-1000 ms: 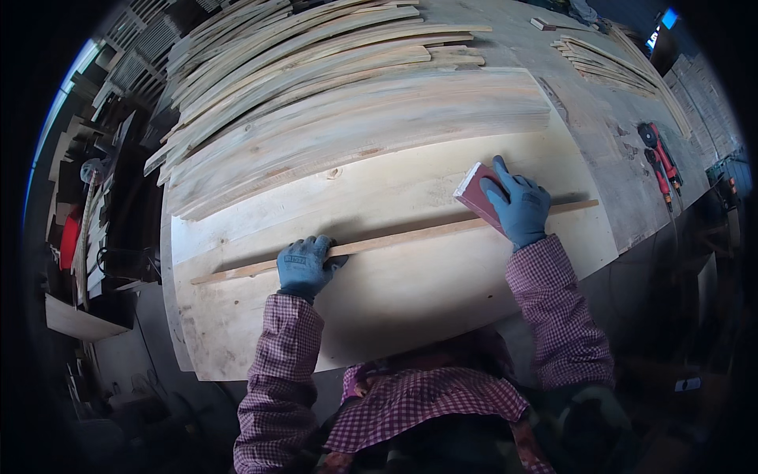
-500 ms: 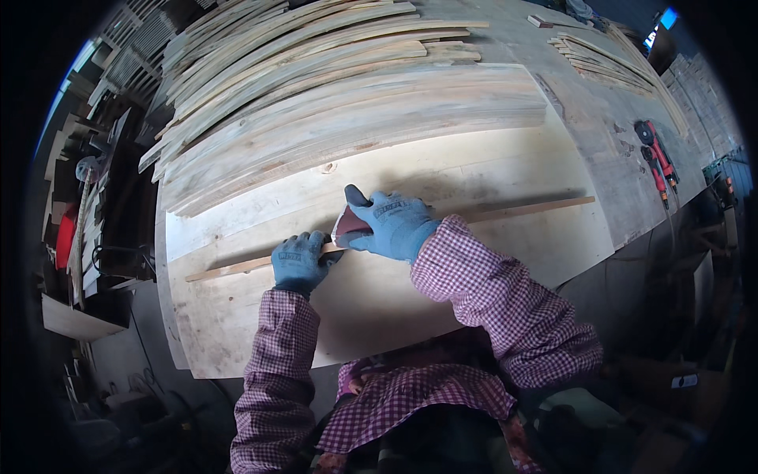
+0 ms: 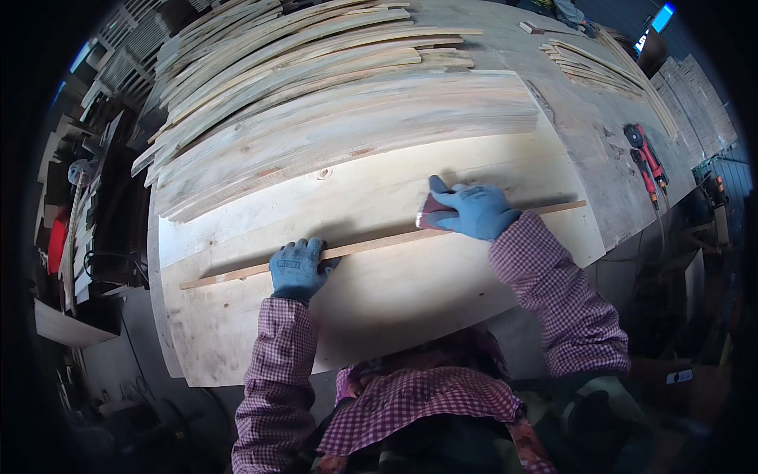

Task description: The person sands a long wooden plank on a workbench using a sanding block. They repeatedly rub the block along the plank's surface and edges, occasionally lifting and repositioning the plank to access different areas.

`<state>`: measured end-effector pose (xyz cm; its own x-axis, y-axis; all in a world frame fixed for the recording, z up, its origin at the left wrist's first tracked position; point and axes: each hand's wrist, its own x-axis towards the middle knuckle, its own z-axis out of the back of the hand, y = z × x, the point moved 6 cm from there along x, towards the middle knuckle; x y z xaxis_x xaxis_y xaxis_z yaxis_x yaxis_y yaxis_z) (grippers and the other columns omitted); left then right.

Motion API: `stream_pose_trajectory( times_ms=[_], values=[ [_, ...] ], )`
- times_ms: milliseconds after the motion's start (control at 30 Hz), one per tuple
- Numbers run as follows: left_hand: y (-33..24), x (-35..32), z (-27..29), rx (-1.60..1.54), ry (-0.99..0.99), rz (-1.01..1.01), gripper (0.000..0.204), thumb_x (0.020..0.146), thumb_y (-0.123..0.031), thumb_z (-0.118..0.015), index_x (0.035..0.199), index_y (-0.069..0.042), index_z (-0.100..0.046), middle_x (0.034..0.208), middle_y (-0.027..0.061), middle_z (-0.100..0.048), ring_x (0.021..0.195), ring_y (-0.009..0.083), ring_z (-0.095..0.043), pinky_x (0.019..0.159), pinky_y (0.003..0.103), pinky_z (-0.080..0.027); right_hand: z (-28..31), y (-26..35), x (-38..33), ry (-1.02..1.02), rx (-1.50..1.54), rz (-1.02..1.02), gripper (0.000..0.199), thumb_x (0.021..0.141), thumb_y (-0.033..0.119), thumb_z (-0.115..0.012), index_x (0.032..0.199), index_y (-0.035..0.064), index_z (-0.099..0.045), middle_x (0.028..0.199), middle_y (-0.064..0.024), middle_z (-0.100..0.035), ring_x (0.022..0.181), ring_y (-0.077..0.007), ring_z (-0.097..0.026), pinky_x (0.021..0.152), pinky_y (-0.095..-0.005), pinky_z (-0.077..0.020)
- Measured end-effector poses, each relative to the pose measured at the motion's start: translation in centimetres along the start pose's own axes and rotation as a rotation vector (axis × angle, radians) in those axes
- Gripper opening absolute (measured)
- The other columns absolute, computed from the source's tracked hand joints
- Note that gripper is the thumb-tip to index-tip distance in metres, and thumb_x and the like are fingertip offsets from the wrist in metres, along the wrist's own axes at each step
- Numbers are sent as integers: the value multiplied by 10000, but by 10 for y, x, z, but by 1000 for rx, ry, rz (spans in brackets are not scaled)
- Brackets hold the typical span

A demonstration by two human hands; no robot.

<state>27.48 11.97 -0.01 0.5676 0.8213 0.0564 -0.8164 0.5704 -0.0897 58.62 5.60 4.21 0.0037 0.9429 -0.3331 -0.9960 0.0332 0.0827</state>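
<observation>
I count one thin wooden strip (image 3: 379,244), lying lengthwise across one pale panel (image 3: 395,296) on the bench (image 3: 580,107). On my feed, the left hand (image 3: 298,268) is closed around the strip, left of its middle. The right hand (image 3: 478,212) (blue-gloved, like the other) pinches one dark-red block (image 3: 429,212) at the strip, right of its middle. Two red-and-black tools (image 3: 648,152) lie together off to the right.

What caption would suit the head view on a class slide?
Gloved left hand grips a thin wooden strip; right hand holds a dark-red block at it.
</observation>
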Motion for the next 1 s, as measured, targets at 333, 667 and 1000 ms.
stream_pose_trajectory(
  times_ms=[333, 667, 1000],
  values=[
    [12, 7, -1, -22, -53, -57, 310, 765, -442, -772, 960, -215, -689, 851, 67, -689, 816, 309, -669, 730, 449, -518, 2, 80, -31, -507, 79, 71, 1001, 741, 598, -733, 1539, 168, -307, 1116, -94, -516, 972, -257, -512, 884, -417, -439],
    [7, 10, -1, 2, -39, -40, 291, 759, -417, -782, 957, -218, -704, 885, 78, -703, 834, 318, -669, 743, 464, -521, -22, -274, -151, -504, 42, -1068, 899, 813, 642, -658, 1507, 166, -344, 1135, -136, -616, 980, -327, -623, 846, -484, -493],
    [9, 9, 6, 5, -101, -101, 264, 772, -382, -766, 935, -187, -692, 843, 86, -694, 795, 330, -665, 718, 467, -514, -18, 19, -68, -719, 59, -222, 998, 738, 609, -726, 1528, 156, -316, 1159, -124, -523, 971, -266, -537, 848, -444, -456]
  ],
)
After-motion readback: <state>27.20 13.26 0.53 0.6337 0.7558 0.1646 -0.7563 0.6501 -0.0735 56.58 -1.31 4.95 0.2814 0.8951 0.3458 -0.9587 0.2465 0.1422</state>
